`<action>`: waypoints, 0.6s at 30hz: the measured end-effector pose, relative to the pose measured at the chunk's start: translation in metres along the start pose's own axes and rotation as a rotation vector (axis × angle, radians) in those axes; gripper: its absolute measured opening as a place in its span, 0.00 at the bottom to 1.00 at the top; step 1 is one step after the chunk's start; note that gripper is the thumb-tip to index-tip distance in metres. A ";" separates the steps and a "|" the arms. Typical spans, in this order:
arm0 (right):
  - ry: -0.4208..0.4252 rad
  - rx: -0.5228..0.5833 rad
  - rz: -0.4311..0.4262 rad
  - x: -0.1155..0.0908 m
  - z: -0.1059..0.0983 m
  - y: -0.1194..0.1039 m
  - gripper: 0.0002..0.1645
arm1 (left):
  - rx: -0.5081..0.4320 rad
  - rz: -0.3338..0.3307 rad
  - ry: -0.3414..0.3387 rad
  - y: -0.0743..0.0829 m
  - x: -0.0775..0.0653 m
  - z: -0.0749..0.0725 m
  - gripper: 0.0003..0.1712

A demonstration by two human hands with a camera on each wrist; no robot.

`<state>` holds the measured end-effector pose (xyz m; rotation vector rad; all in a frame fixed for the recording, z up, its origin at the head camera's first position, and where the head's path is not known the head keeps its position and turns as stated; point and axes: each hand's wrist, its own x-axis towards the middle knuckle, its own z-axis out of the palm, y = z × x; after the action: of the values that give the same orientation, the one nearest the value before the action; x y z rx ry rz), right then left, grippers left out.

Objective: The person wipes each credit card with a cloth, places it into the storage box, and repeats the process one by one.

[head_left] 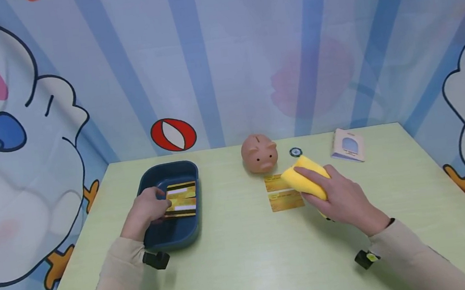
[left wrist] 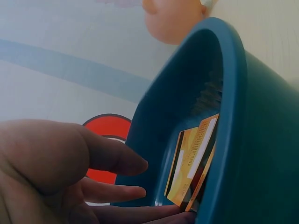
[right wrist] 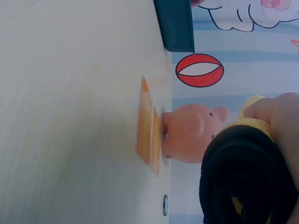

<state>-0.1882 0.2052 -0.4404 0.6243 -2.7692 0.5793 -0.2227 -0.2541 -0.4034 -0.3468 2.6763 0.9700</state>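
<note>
My left hand [head_left: 149,206] reaches over the left side of a dark blue bin [head_left: 177,241]. Its thumb and fingers are spread apart, with the lower fingertips at the edge of the gold cards [head_left: 182,206] inside; whether they touch is unclear. In the left wrist view, those cards [left wrist: 191,161] overlap and show dark stripes and white strips. My right hand [head_left: 345,199] grips a soft yellow cloth-like bundle [head_left: 306,179] above the table. The right wrist view shows its dark, fuzzy end [right wrist: 245,168]. Beneath it, two gold cards [head_left: 285,201] lie on the table, partly covered.
A pink piggy bank [head_left: 259,153] stands at the back middle of the table [head_left: 247,269]. To its right lie a small dark round chip [head_left: 296,152] and a pale booklet [head_left: 347,145]. A printed curtain [head_left: 239,57] rises behind the table's back edge.
</note>
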 end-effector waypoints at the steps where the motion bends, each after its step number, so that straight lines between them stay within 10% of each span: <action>1: -0.001 0.001 0.001 0.000 0.000 0.000 0.37 | 0.001 -0.001 0.001 0.000 0.000 0.000 0.29; 12: 0.000 0.005 0.005 -0.002 0.000 0.001 0.36 | -0.010 -0.003 0.013 -0.005 0.001 0.003 0.27; 18: 0.000 0.009 0.016 -0.001 -0.001 0.001 0.37 | 0.042 0.145 0.148 0.005 -0.009 0.008 0.27</action>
<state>-0.1875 0.2070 -0.4406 0.6047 -2.7752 0.5950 -0.2151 -0.2440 -0.4031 -0.2266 2.8855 0.9609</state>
